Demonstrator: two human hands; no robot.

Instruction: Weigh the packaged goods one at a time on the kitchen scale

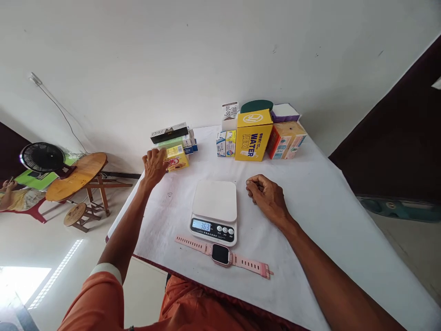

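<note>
My left hand is at the left end of a small yellow box, its fingers and thumb closed about that end. The box stands in front of a stack of slim boxes, a black-and-white one on top. My right hand rests on the white cloth, fingers curled in, with nothing visible in it. Between my hands sits a white kitchen scale. Nothing lies on its plate, and its lit display appears to read 363. A pink-strapped smartwatch lies flat before the scale.
At the back right stand a tall yellow box, a small blue-and-white box, an orange-ended pack and a dark green round lid. A wall runs behind. Off left are a fan, a wooden table and a seated person.
</note>
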